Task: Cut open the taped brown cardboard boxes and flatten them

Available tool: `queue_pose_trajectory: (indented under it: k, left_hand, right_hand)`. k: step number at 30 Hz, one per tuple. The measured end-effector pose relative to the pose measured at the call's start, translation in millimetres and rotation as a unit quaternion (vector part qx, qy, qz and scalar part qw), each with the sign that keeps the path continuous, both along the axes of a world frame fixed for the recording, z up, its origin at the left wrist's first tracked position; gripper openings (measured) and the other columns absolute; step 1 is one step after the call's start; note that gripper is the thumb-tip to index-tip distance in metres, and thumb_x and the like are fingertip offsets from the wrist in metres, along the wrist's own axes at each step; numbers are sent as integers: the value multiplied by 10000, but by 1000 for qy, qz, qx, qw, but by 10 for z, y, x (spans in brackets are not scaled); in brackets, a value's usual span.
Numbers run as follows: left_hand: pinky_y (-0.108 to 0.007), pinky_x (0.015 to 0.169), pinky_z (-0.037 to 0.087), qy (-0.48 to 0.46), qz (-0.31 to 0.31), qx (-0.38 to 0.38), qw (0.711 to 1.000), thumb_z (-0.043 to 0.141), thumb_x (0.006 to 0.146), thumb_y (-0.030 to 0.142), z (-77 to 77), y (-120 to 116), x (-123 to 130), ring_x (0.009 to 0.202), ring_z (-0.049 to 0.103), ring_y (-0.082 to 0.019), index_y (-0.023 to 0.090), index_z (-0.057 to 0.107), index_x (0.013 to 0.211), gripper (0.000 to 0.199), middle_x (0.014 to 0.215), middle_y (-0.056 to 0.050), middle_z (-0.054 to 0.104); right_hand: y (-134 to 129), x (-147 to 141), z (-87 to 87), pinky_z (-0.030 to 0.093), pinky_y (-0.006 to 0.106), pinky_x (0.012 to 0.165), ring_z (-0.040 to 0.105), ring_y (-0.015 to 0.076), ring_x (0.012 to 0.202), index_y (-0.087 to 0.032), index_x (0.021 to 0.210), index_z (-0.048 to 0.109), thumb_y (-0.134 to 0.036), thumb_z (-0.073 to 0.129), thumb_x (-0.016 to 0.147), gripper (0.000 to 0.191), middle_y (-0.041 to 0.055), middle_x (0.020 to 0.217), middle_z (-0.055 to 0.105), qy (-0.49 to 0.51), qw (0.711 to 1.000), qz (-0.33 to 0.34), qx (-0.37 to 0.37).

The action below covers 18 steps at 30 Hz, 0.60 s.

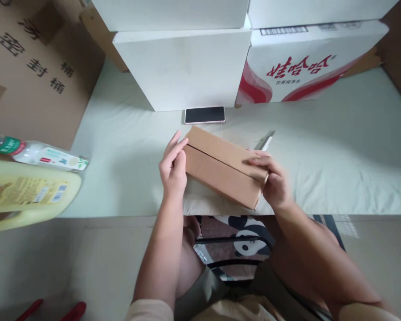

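A small brown cardboard box (222,167) is held between my two hands above the front edge of the table, slanting down to the right. Its two long top flaps meet at a dark seam. My left hand (174,167) grips the box's left end, fingers along the edge. At the opposite end, my right hand (272,178) is closed round the corner, some fingers on top and the rest partly hidden. Just beyond the right hand lies a white utility knife (266,141), its lower part hidden by that hand. A phone (205,115) with a dark screen lies behind the box.
White cartons (190,67) and a red-and-white carton (294,67) stand along the back of the table (347,169). To the left are a large brown carton (43,98), a plastic bottle (30,151) and a yellow jug (30,191).
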<state>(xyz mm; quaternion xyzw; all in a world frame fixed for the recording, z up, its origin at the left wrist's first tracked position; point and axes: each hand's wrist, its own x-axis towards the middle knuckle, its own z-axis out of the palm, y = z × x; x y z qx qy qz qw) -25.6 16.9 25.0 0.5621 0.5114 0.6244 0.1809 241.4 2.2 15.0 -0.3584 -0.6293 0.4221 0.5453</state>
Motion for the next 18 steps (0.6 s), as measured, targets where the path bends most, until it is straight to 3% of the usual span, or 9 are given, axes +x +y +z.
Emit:
queue_pose_trajectory:
  k: [3,7,11,14,18]
  left_hand:
    - [-432,1148,557,6,1,-26,1000,566,975,226,80,-18,21,1310,695,-234,237,809,1019,248,1352,-51,757]
    - [-416,1096,586,5,25,-33,999,562,924,180,153,-17,39,1226,739,-219,229,813,935,256,1258,-41,799]
    - [-412,1113,570,-49,67,-36,996,584,868,183,138,9,-72,1204,745,-220,236,827,912,253,1185,-28,820]
    - [-400,1128,551,-120,125,-46,984,581,829,220,70,46,-248,1236,722,-227,230,819,912,252,1186,-32,812]
    - [-350,920,612,-195,153,-82,965,555,853,353,-73,114,-459,1144,730,-226,222,747,1029,292,1171,-53,781]
  right_hand:
    - [-3,-22,18,453,538,1135,609,296,1292,-338,1086,737,-448,547,953,257,32,1290,691,-16,1000,-15,5]
    - [43,-30,63,439,544,1150,600,306,1292,-331,1136,720,-609,405,1001,442,50,1290,679,-21,999,12,29]
    - [89,8,82,454,524,1151,595,304,1311,-359,1283,619,-723,428,949,530,48,1361,649,23,1000,-5,9]
    - [64,31,28,458,521,1158,576,294,1367,-385,1369,527,-698,489,946,528,45,1475,598,8,999,-26,-40]
    - [-28,-34,-113,414,574,1219,547,294,1434,-363,1550,363,-700,386,998,647,84,1573,554,-7,993,81,-82]
